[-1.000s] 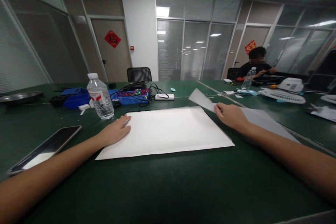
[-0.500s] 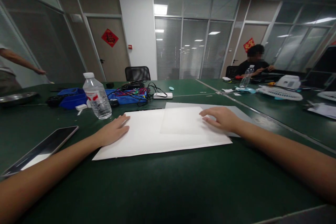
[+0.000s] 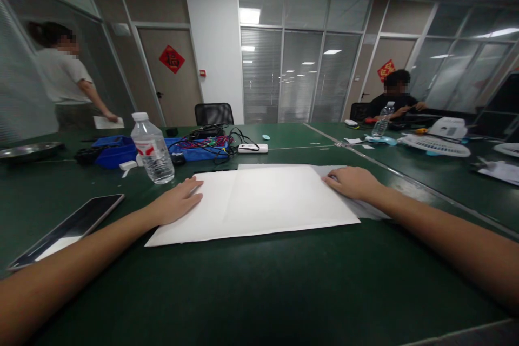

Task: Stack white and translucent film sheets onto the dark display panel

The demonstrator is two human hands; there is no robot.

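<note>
A large white sheet [image 3: 259, 205] lies flat on the green table [image 3: 243, 292] in front of me. A thinner translucent sheet [image 3: 348, 203] lies over its right part and sticks out past its right edge. My left hand [image 3: 176, 203] rests flat on the white sheet's left edge, fingers stretched out. My right hand [image 3: 352, 181] presses flat on the translucent sheet at the white sheet's far right corner, fingers extended. Neither hand holds anything.
A water bottle [image 3: 152, 148] stands left of the sheet, a phone [image 3: 68, 230] lies nearer left. Blue trays [image 3: 117, 151] and tangled cables [image 3: 211, 143] sit behind. A person stands at the far left [image 3: 67, 84]; another sits at the back right [image 3: 395, 97] by fans [image 3: 436, 146].
My right hand brought the translucent sheet down from the right and laid it over the white sheet, sliding it leftward. A person has walked into view at the far left.
</note>
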